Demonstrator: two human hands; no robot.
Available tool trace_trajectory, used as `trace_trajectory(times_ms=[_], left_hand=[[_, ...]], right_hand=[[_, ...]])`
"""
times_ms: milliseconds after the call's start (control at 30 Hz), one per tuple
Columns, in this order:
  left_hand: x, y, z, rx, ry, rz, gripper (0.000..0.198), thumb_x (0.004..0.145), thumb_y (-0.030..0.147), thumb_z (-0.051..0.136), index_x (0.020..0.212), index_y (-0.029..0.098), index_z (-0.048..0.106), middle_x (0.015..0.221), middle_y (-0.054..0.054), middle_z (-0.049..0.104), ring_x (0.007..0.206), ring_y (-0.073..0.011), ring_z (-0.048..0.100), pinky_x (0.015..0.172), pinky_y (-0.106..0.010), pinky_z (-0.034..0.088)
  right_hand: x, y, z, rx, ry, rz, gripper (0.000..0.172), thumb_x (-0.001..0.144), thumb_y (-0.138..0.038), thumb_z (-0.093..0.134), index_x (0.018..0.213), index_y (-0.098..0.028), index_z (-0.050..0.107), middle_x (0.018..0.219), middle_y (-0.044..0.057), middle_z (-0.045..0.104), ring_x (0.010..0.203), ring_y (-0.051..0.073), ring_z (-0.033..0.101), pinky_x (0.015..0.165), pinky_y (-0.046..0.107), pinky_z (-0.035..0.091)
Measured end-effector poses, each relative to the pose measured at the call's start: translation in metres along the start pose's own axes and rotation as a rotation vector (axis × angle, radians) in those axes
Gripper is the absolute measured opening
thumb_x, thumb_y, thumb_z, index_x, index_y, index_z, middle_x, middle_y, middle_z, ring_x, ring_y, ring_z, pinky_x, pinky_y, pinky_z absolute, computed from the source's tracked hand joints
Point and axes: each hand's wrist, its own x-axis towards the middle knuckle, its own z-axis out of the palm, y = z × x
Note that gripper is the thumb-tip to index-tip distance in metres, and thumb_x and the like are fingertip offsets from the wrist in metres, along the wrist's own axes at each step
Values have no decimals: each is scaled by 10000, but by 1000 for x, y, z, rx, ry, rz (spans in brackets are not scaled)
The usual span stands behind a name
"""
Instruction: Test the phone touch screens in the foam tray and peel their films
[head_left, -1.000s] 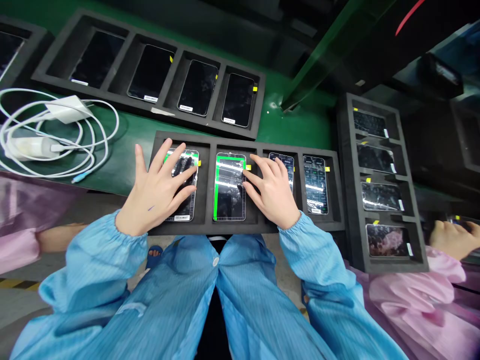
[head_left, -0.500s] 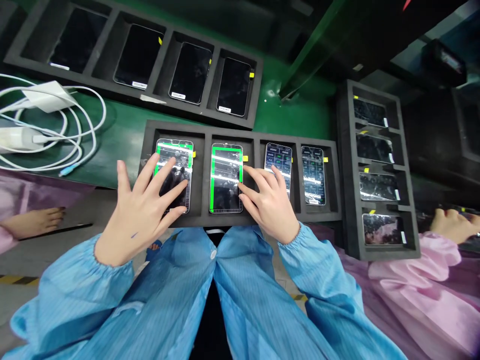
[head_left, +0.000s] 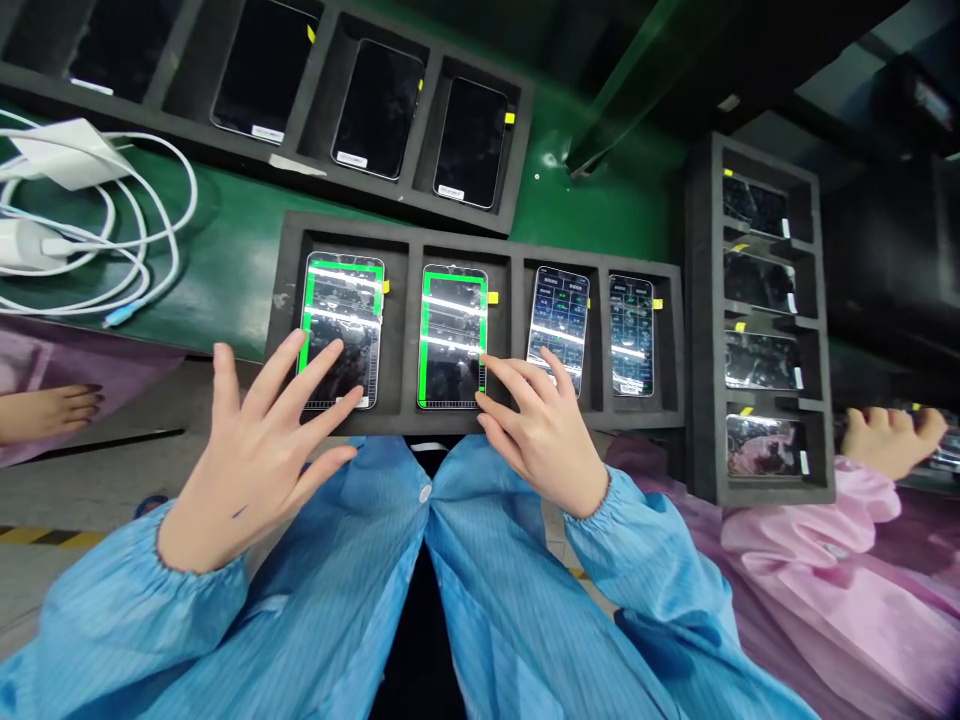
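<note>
A black foam tray (head_left: 409,300) lies in front of me, holding a row of four smartphones in plastic film. Two of them, the first phone (head_left: 341,330) and the second phone (head_left: 452,338), show green-bordered screens. The third phone (head_left: 559,325) and fourth phone (head_left: 631,335) show blue-grid screens. My left hand (head_left: 255,460) is spread wide, its fingertips over the lower part of the first phone. My right hand (head_left: 544,430) rests at the tray's near side, fingertips at the second phone's lower right edge and the third phone's lower end. Neither hand holds anything.
Behind lies a foam tray (head_left: 480,215) of dark-screened phones, and another tray (head_left: 701,300) of phones stands to the right. A white charger and cable (head_left: 75,200) sit on the green bench (head_left: 225,260). Pink-sleeved co-workers' hands (head_left: 889,435) show at the right and left.
My left hand has drawn back toward me, uncovering most of the first phone. My right hand has shifted only slightly. The whole scene has moved up in view.
</note>
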Motion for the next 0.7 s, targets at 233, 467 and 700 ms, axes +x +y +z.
trace_trajectory(times_ms=[233, 467, 700], left_hand=[[-7, -7, 0, -32, 19, 40, 381, 982, 418, 418, 1286, 298, 615, 1600, -91, 360, 1542, -331, 205, 1217, -707, 69], [2, -21, 2, -95, 226, 113, 496, 992, 468, 324, 1477, 406, 402, 1635, -27, 298, 1521, -375, 244, 1163, -761, 106], [3, -27, 4, -143, 309, 12, 461, 987, 501, 318, 1404, 435, 504, 1608, 25, 356, 1517, -352, 262, 1216, -704, 61]], right_hand=[[-2, 3, -3, 60, -7, -2, 285, 1003, -280, 492, 966, -212, 766, 1385, 85, 621, 1219, 244, 568, 1153, 547, 344], [15, 21, 1, -41, 60, 57, 316, 1005, -327, 487, 1184, -198, 713, 1461, 130, 546, 1253, 281, 534, 1134, 563, 354], [10, 17, 4, -21, 34, 20, 290, 1007, -305, 487, 1085, -216, 752, 1451, 108, 565, 1245, 267, 548, 1146, 562, 338]])
